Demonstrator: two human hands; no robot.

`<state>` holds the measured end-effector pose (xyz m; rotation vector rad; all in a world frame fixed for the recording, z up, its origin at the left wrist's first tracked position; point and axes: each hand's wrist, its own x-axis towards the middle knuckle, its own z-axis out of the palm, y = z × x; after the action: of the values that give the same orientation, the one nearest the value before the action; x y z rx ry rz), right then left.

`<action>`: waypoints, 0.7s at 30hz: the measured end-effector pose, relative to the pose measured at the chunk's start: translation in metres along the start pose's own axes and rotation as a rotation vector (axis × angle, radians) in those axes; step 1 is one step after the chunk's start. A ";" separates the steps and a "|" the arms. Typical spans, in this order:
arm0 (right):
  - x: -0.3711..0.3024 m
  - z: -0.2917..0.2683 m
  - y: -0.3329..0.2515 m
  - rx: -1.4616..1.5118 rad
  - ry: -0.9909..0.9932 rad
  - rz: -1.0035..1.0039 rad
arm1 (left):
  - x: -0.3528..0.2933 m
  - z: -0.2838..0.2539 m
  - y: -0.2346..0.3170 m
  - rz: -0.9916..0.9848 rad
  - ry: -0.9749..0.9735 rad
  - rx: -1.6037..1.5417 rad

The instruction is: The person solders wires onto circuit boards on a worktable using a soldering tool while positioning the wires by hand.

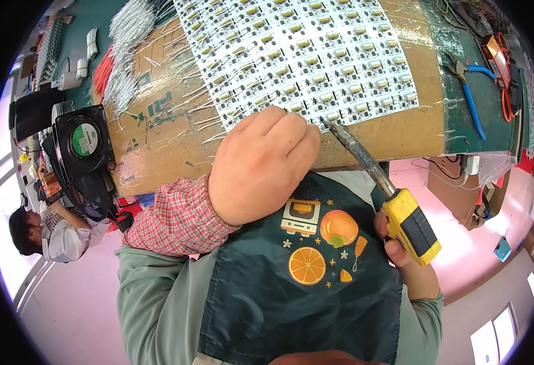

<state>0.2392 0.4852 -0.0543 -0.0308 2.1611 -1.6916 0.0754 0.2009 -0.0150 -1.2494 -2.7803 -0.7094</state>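
Note:
A large white panel of small circuit boards (315, 61) lies on the bench before me, with rows of black and yellowish components. My left hand (267, 161) rests over its near edge, back of the hand up. Those fingers are curled closed, and whatever they pinch is hidden beneath them. My right hand (395, 246) grips a soldering iron (410, 222) with a yellow and black handle. The iron's dark tip meets the panel's near edge, just right of my left hand. Thin white wires (200, 106) stick out from the panel's left side.
Bundles of white wires (130, 36) and red wires (103, 73) lie at the far left. Nearer stands a black fan (84, 140). Blue-handled pliers (471, 91) lie at the right on the green mat. Another person (57, 234) sits at the left.

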 end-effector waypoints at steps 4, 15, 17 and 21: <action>0.002 -0.001 0.000 -0.082 -0.024 -0.023 | 0.000 0.000 0.001 0.006 0.015 0.000; 0.006 0.004 -0.006 -0.010 0.040 -0.053 | 0.001 0.001 0.001 -0.003 -0.001 0.015; 0.005 0.003 -0.006 -0.010 0.050 -0.045 | 0.001 0.001 0.001 -0.003 0.002 0.017; 0.005 0.001 -0.010 0.012 0.010 -0.037 | 0.001 0.001 0.001 -0.001 0.004 0.018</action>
<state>0.2322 0.4804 -0.0466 -0.0595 2.1700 -1.7292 0.0756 0.2020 -0.0150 -1.2421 -2.7784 -0.6843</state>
